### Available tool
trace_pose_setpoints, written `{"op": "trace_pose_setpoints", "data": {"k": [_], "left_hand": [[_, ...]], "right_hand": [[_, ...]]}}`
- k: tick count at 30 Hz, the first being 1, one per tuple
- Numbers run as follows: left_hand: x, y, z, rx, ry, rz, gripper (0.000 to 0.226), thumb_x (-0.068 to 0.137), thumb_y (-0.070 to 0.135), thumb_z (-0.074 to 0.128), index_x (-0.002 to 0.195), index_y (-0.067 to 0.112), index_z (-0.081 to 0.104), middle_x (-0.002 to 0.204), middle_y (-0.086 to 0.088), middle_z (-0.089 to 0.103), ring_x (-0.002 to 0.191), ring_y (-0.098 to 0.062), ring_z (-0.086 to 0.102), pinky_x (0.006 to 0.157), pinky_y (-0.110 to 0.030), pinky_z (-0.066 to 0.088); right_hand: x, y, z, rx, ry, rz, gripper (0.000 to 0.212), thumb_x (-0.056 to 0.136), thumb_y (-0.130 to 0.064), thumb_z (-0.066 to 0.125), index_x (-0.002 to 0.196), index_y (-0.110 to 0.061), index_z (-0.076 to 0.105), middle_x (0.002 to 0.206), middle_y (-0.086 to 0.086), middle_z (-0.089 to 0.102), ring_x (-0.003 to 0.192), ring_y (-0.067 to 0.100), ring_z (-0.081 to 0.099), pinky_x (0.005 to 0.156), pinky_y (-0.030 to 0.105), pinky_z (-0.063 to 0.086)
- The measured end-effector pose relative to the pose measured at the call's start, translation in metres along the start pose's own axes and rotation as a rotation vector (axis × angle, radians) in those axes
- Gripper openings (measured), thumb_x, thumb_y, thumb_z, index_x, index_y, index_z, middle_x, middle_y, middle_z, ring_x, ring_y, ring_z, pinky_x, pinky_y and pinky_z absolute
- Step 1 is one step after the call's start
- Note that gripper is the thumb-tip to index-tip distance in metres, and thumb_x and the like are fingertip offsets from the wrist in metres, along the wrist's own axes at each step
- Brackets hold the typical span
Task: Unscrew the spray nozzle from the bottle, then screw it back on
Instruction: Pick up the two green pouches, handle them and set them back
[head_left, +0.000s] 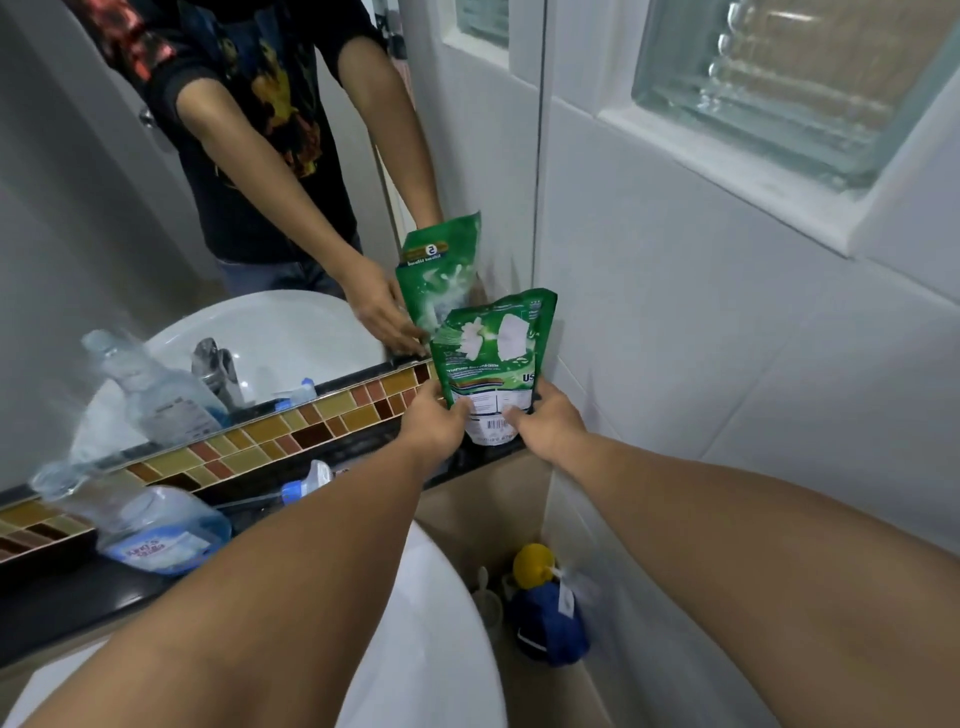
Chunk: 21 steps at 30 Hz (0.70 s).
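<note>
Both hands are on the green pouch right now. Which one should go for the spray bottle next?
Probably the left. The left hand is on the side of the green pouch nearer the spray bottle, which lies on the ledge to its left. The right hand would have to cross over.

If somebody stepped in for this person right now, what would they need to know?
Left hand and right hand both grip the bottom of a green refill pouch standing on the dark ledge in the corner by the mirror.
The spray bottle with blue liquid lies on its side, further left on the ledge, untouched.
Whether its nozzle has been unscrewed yet can't be told.
Next: release the pouch, take the bottle.
</note>
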<state>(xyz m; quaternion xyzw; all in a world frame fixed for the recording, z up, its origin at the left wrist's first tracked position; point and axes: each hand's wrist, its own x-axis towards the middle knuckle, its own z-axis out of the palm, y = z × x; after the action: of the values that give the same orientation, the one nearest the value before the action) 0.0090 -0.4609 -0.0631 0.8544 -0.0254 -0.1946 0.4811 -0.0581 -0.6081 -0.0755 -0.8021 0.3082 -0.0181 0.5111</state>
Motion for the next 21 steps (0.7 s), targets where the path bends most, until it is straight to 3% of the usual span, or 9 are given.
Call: {"op": "trace_pose_setpoints", "data": {"k": [4,8,12,16,21], "left_hand": [[-0.008,-0.012,-0.003,-0.019,0.012,0.010,0.025,0.105,0.023,0.064,0.130,0.019,0.060,0.131,-0.011,0.072,0.122,-0.033,0.068,0.111,-0.049,0.052],[-0.017,-0.016,-0.012,-0.002,0.005,0.004,0.032,0.107,0.028,0.060,0.136,0.015,0.059,0.135,-0.010,0.070,0.125,-0.033,0.066,0.111,-0.047,0.051],[-0.031,-0.019,-0.032,0.003,0.012,-0.028,0.038,0.107,0.034,0.057,0.140,0.014,0.058,0.137,-0.010,0.068,0.126,-0.034,0.064,0.108,-0.042,0.049],[-0.047,-0.028,-0.060,-0.022,0.004,-0.053,0.042,0.107,0.038,0.055,0.138,0.010,0.059,0.138,-0.014,0.068,0.126,-0.037,0.064,0.112,-0.049,0.050],[-0.067,-0.037,-0.105,-0.003,0.024,-0.045,0.040,0.106,0.042,0.054,0.127,0.011,0.068,0.125,-0.014,0.074,0.112,-0.039,0.070,0.103,-0.049,0.057]], "right_hand": [[-0.008,0.005,0.005,0.083,0.021,-0.009,0.024,0.097,-0.022,0.070,0.121,-0.028,0.069,0.118,0.000,0.076,0.092,0.018,0.067,0.072,0.023,0.048],[-0.025,-0.002,0.012,0.040,0.034,-0.075,0.016,0.100,-0.022,0.063,0.114,-0.026,0.070,0.111,-0.001,0.076,0.100,0.023,0.070,0.089,0.039,0.056],[-0.046,-0.017,0.022,0.007,0.043,-0.140,0.015,0.103,-0.022,0.055,0.111,-0.023,0.067,0.104,-0.004,0.074,0.089,0.016,0.068,0.070,0.027,0.054],[-0.072,-0.035,0.036,-0.009,0.004,-0.185,0.014,0.104,-0.020,0.053,0.110,-0.021,0.066,0.106,0.001,0.075,0.094,0.021,0.070,0.083,0.043,0.060],[-0.103,-0.063,0.061,-0.042,0.017,-0.231,0.013,0.104,-0.022,0.054,0.109,-0.025,0.066,0.106,0.000,0.075,0.089,0.015,0.069,0.075,0.033,0.057]]}}
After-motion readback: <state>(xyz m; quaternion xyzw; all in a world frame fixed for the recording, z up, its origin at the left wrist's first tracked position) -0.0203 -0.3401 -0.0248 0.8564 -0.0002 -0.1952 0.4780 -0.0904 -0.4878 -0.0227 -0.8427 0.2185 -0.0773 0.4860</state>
